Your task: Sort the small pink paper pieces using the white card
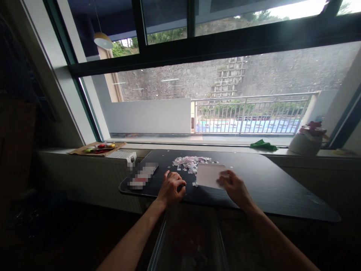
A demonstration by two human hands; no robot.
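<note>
My right hand [232,184] grips the right edge of a flat white card [210,175], which is tilted up over the dark table [262,177]. Just behind the card lies a loose pile of small white and pinkish paper scraps [190,162]. My left hand [172,186] hovers at the table's front edge, left of the card, its fingers curled and thumb bent toward the index finger. Whatever it may pinch is too small to make out. Below the table edge, between my forearms, stands a clear plastic bin [222,248] with some scraps dimly visible inside.
A blurred-out flat object [143,176] lies at the table's left end. Beyond the table run a radiator [93,177] and a window sill with a cardboard piece [76,150], a green cloth [263,145] and a white rounded container [306,141].
</note>
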